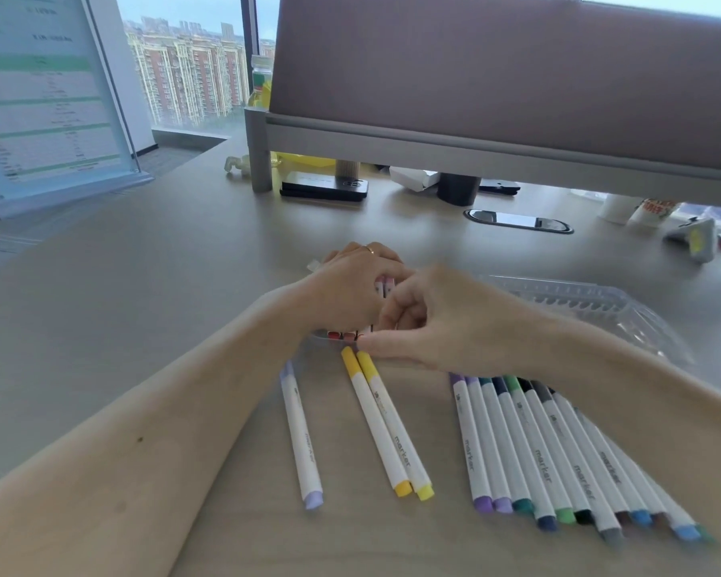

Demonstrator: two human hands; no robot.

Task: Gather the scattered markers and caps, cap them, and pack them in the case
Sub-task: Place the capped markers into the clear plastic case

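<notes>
**Both hands at the marker case, loose markers waiting in front**

From the head camera, the left hand [350,285] and the right hand [429,322] meet at the middle of the table [142,285], over the near-left part of the clear plastic case [592,301]. The left grip curls over pink and red markers [383,287] lying in the case; whether it actually clamps them I cannot tell. The right hand's fingers are bent inward beside those markers, and its grip is equally hard to read.

Nearer, on the table, lie a capped lilac marker [300,435] at the left, two yellow markers [386,422] touching side by side, and at the right a tight row of capped markers [550,451] partly under the right forearm.
</notes>
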